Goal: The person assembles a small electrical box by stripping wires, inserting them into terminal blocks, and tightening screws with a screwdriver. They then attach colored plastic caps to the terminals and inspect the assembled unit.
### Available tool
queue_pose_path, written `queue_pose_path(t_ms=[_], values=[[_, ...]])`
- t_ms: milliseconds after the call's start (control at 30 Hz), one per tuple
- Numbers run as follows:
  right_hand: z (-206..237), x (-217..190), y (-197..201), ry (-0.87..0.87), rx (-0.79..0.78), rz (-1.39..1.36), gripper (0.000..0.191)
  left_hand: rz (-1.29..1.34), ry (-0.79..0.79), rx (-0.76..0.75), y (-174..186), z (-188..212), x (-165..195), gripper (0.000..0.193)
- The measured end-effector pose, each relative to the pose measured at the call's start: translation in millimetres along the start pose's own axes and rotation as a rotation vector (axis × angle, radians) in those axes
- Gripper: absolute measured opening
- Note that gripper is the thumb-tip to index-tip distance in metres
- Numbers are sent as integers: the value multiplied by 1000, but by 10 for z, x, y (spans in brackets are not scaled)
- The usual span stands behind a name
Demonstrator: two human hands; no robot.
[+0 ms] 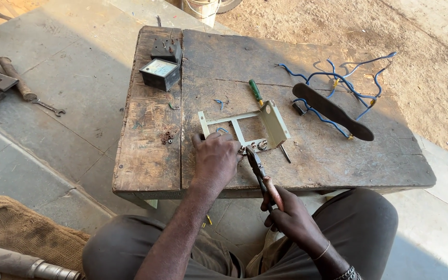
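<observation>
A pale green metal bracket frame (245, 123) lies on a worn wooden table (307, 78). My left hand (216, 158) presses down on the frame's near left part. My right hand (289, 215) grips the handles of dark pliers (259, 168), whose jaws meet small bolts and nuts at the frame's near edge (252, 147). A green-handled screwdriver (255, 92) rests just behind the frame.
Blue wires (338, 80) and a dark flat bar (333, 111) lie at the right of the table. A square meter (160, 73) and a black box (165, 50) sit at the back left, small rusty nuts (168, 137) nearer. Wrench and tools (6, 83) lie on the concrete floor.
</observation>
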State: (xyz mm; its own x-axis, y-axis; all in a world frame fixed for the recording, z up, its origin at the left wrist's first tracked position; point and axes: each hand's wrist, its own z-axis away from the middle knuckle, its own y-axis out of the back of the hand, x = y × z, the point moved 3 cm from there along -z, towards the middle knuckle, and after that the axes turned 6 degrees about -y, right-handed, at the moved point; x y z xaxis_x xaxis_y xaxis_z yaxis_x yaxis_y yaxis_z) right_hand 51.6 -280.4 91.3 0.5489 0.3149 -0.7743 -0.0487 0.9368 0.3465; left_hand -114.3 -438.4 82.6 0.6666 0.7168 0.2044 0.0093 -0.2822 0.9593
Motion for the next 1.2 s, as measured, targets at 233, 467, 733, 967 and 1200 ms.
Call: queue_pose_path(t_ms=[233,467,733,967,1200], values=[[-121,269,-57,-199,-596,-972,32,79,54,-50,2,-16,-53,15],[-93,121,-227,-82,-543,-886,32,77,32,-4,90,-42,-27,19],[210,35,505,-17,-228,-281,45,-56,32,-139,216,-159,65,24],[-278,-197,1538,181,493,552,32,-59,-19,-25,266,-275,353,44],[-833,-691,1564,386,373,961,62,-20,-78,165,210,-477,519,15]])
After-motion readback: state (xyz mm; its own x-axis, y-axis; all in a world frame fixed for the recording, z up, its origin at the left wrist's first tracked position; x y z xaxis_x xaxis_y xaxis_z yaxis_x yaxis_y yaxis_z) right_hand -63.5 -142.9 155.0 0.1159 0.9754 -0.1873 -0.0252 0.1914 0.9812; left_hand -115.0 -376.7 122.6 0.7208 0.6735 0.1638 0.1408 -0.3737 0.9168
